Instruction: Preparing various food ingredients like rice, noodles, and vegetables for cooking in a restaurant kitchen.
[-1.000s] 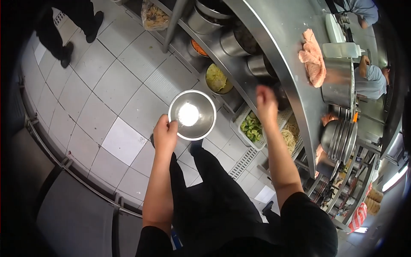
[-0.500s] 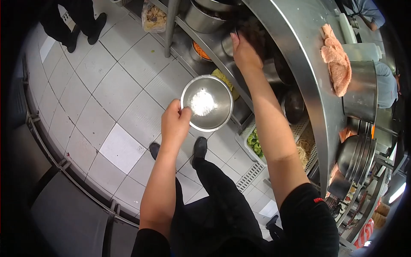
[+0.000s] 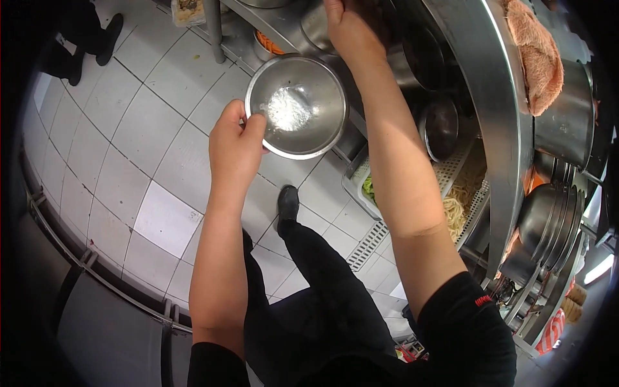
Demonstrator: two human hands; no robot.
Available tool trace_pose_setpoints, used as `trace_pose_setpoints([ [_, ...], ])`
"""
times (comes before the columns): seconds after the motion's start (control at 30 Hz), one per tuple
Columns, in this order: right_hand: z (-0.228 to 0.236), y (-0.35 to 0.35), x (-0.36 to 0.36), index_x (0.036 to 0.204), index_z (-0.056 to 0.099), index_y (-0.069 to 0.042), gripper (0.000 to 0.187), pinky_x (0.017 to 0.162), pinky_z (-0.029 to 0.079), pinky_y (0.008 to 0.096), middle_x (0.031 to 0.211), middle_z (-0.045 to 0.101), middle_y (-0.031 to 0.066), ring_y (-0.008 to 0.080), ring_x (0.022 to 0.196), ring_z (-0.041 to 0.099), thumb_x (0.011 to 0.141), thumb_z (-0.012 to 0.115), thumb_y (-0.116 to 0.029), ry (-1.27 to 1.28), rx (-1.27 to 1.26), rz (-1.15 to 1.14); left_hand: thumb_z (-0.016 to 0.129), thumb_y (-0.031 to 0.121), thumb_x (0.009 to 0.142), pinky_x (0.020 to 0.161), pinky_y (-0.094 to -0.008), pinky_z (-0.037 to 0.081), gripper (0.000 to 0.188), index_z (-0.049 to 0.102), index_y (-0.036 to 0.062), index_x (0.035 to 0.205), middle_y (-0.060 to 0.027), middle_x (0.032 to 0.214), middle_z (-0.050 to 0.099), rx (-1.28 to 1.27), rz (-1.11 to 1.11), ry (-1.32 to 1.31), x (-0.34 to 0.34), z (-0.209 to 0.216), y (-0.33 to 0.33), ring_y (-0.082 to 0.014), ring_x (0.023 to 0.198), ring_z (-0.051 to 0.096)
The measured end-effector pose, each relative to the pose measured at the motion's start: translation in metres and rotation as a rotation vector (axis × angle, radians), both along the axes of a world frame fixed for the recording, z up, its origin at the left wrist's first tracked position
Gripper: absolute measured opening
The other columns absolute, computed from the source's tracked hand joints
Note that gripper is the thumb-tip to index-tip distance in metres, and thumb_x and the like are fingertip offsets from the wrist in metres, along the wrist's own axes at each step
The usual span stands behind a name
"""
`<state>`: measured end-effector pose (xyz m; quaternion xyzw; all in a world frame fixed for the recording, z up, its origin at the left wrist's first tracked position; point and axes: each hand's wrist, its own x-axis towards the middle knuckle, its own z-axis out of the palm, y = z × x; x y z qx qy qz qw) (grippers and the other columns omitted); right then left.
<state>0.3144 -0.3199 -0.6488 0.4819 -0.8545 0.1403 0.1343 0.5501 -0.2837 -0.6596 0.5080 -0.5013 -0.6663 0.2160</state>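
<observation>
My left hand (image 3: 237, 138) is closed on the rim of a round stainless steel bowl (image 3: 316, 129), thumb over the edge. The bowl tilts toward me above the floor, with a bright glare and a few small specks inside. My right hand (image 3: 354, 39) reaches in under the steel counter among metal containers. Its thumb points up beside a steel pot (image 3: 316, 27); the other fingers are lost in the dark, so whether it grips something is hidden.
The steel counter edge (image 3: 477, 71) curves along the right, bearing a pink towel (image 3: 535, 58) and a large pot (image 3: 567, 116). Below are a dark pan (image 3: 441, 129), noodles (image 3: 456, 209) in a white basket, green vegetables (image 3: 368, 188) and orange strips (image 3: 269, 44). Another person's legs (image 3: 87, 39) stand upper left.
The view has shifted toward the shelf. The bowl sits higher and larger in the picture, covering the yellow food behind it. My right hand has reached further up and in.
</observation>
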Motion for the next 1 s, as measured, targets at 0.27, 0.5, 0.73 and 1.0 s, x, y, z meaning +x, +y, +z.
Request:
trace_pose_setpoints([
  [0.27, -0.016, 0.01, -0.081, 0.116, 0.06, -0.002, 0.049, 0.099, 0.038, 0.0457, 0.122, 0.058, 0.0186, 0.0355, 0.115, 0.053, 0.089, 0.053, -0.043, 0.044, -0.042, -0.309, 0.055, 0.015, 0.084, 0.052, -0.0294, 0.052, 0.016, 0.05, 0.0003, 0.077, -0.0084, 0.066, 0.058, -0.02, -0.043, 0.063, -0.026, 0.02, -0.009, -0.0158, 0.054, 0.059],
  [0.5, 0.066, 0.086, 0.067, 0.103, 0.063, -0.006, 0.034, 0.078, 0.048, 0.0276, 0.092, 0.065, 0.0065, 0.0127, 0.086, 0.06, 0.094, 0.051, -0.036, -0.701, -0.156, -0.003, 0.054, 0.015, 0.084, 0.053, -0.0306, 0.053, 0.016, 0.054, -0.0008, 0.082, -0.0099, 0.07, 0.06, -0.01, -0.057, 0.075, -0.019, 0.026, -0.019, -0.0162, 0.058, 0.061],
  [0.73, 0.017, 0.023, 0.01, 0.117, 0.059, -0.007, 0.047, 0.089, 0.046, 0.039, 0.11, 0.063, 0.0184, 0.0355, 0.1, 0.06, 0.096, 0.043, -0.047, -0.191, 0.043, 0.148, 0.053, 0.013, 0.085, 0.053, -0.0296, 0.053, 0.014, 0.056, -0.0008, 0.086, -0.0086, 0.071, 0.06, 0.006, -0.03, 0.082, -0.025, 0.02, -0.022, -0.0148, 0.059, 0.061],
  [1.0, 0.014, 0.0, -0.04, 0.106, 0.061, -0.004, 0.037, 0.081, 0.048, 0.0377, 0.099, 0.066, 0.0159, 0.0283, 0.092, 0.064, 0.089, 0.058, -0.036, -0.279, 0.176, 0.289, 0.052, 0.012, 0.085, 0.053, -0.0294, 0.053, 0.015, 0.057, -0.0016, 0.088, -0.0083, 0.072, 0.061, -0.035, -0.065, 0.013, -0.02, 0.027, -0.024, -0.0144, 0.06, 0.061],
])
